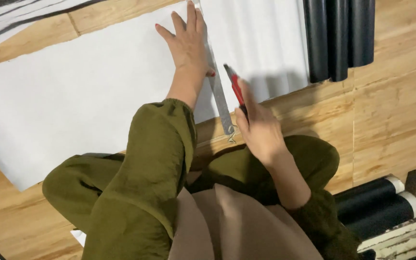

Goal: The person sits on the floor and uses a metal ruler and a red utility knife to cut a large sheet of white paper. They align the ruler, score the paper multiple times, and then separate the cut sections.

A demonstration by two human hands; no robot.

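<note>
Left fingers: the fingers point(181, 26) of the left hand point(188, 45) lie spread and flat, pressing down on the metal ruler point(217, 91) and the paper beside it; they grasp nothing, only pin it.
Right fingers: the right hand point(261, 130) is clenched around a red and black utility knife point(236, 89), its tip pointing away from the person and lying just beside the ruler's right edge.
Ruler: a long, narrow steel strip running from the top edge of the view down toward the person, slightly slanted; its near end, with a hole and a small wire hook, reaches past the paper's edge onto the wood.
Paper: a large white sheet point(73, 96) spread flat on the wooden floor point(391, 110), under the ruler and the left hand.
Sleeves: both arms wear olive-green sleeves point(155, 159); the right one is pushed up above the wrist.
Black rolls, far: three dark rolls point(338, 38) lie side by side at the paper's right edge, partly on the sheet.
Black rolls, near: two more dark rolls with pale ends point(381, 204) lie at the lower right, well apart from the hands.
</note>
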